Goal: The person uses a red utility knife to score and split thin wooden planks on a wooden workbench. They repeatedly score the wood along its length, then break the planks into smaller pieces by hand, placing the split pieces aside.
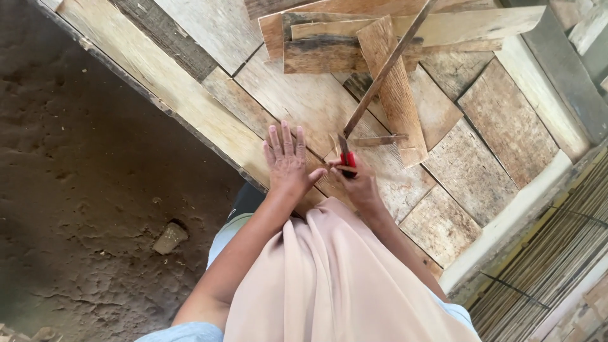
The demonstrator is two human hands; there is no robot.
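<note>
Pale cloth [329, 278] over the lap up close; left hand [286, 161] lies flat and spread on the plank platform [190, 95], holding nothing; right hand [361, 183] is clenched round a red-handled knife [346, 158], blade up against a thin strip [383, 69] leaning away over loose boards [396, 88]; honestly that thumb sits right next to the blade, one slip off the strip and it's cut; strip could split too.
</note>
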